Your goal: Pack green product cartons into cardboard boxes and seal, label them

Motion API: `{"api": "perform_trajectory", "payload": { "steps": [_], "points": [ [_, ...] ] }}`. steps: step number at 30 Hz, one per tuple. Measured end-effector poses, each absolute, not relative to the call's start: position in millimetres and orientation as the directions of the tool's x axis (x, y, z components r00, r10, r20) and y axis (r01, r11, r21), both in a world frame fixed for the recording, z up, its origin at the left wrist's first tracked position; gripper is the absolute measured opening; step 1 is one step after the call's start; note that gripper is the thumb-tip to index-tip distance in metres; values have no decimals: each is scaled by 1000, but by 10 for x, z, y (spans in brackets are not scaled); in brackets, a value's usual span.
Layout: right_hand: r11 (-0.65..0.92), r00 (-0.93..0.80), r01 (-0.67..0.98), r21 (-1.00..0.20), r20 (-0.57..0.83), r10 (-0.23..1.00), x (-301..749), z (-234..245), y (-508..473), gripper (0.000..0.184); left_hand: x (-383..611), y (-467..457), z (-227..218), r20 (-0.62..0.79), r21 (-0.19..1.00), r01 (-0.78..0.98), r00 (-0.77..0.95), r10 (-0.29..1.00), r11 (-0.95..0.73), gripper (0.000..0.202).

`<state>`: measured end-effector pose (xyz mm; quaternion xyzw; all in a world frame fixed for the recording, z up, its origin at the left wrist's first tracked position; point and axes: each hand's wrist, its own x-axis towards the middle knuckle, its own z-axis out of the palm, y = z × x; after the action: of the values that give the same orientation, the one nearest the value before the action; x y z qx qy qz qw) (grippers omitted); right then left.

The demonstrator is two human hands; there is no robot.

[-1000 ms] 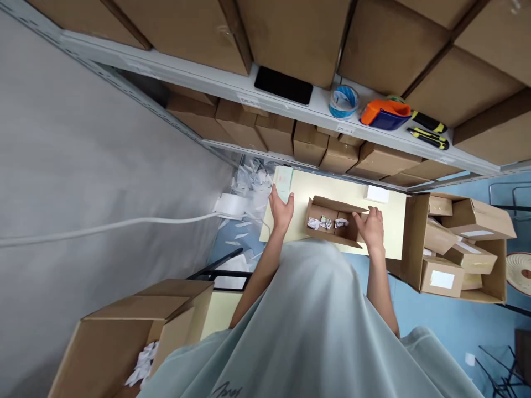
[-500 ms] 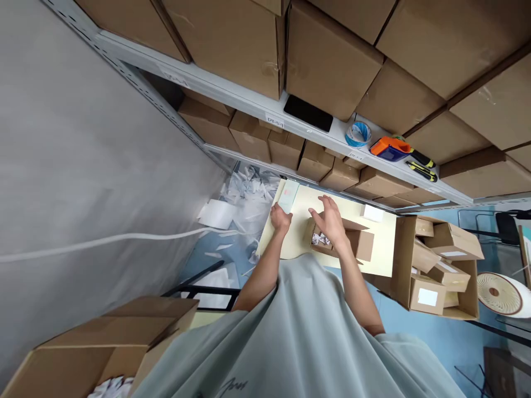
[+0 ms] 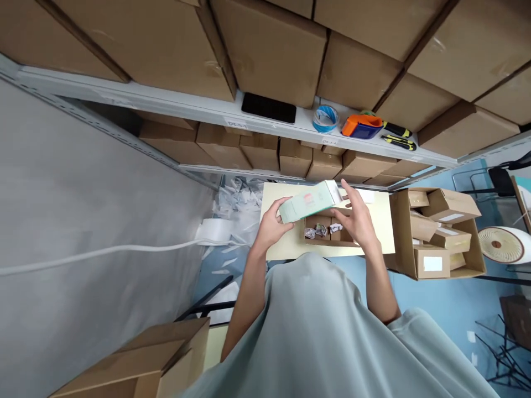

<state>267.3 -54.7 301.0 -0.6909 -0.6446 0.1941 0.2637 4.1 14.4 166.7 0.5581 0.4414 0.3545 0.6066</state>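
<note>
Head view: the left hand (image 3: 270,225) holds a pale green carton (image 3: 309,202) by its near-left end, fingers (image 3: 277,205) clamped around it. The carton lies nearly level in the air, tilted slightly up to the right, above the far-left edge of an open box (image 3: 327,236). The right hand (image 3: 357,220) is at the carton's white right end, fingers (image 3: 352,194) spread apart. Their tips meet that end, but I cannot tell whether they grip it.

The box stands on a pale yellow surface (image 3: 281,250) with its flaps up, and paper wads (image 3: 320,230) lie inside it. A white card (image 3: 375,194) lies on the surface behind the right hand.

A grey shelf (image 3: 174,105) runs above, loaded with cardboard cases. On its front edge lie a black phone (image 3: 269,107), a blue tape roll (image 3: 325,118), an orange dispenser (image 3: 362,126) and two yellow-and-black knives (image 3: 398,136).

To the right of the surface a big carton (image 3: 400,232) lies on its side on the blue floor, holding small labelled parcels (image 3: 431,260). A fan (image 3: 503,244) is just beyond it. To the left, paper scraps (image 3: 238,193) and a white roll (image 3: 215,231) lie on the floor.
</note>
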Motion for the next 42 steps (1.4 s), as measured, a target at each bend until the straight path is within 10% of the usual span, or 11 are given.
{"api": "perform_trajectory", "payload": {
  "steps": [8,15,22,36,42],
  "points": [
    [-234,252,777,-585,-52,966,3215,2820,-1181,84,604,50,2101,-28,898,359,622,782,-253,79],
    [-493,305,649,-580,-395,867,3488,2005,-1431,76,949,-168,1718,-219,744,576,689,691,-339,80],
    [-546,262,773,-323,-621,739,3485,1540,-1152,54,1194,-233,1208,-427,565,754,614,664,-335,76],
    [-455,200,875,-162,-737,646,3438,1595,-840,30,1427,-265,860,-468,500,789,592,656,-356,77],
    [-516,304,826,-227,-592,747,3696,1770,-1114,29,1102,-385,1183,-190,582,745,514,836,-326,62]
  ]
}}
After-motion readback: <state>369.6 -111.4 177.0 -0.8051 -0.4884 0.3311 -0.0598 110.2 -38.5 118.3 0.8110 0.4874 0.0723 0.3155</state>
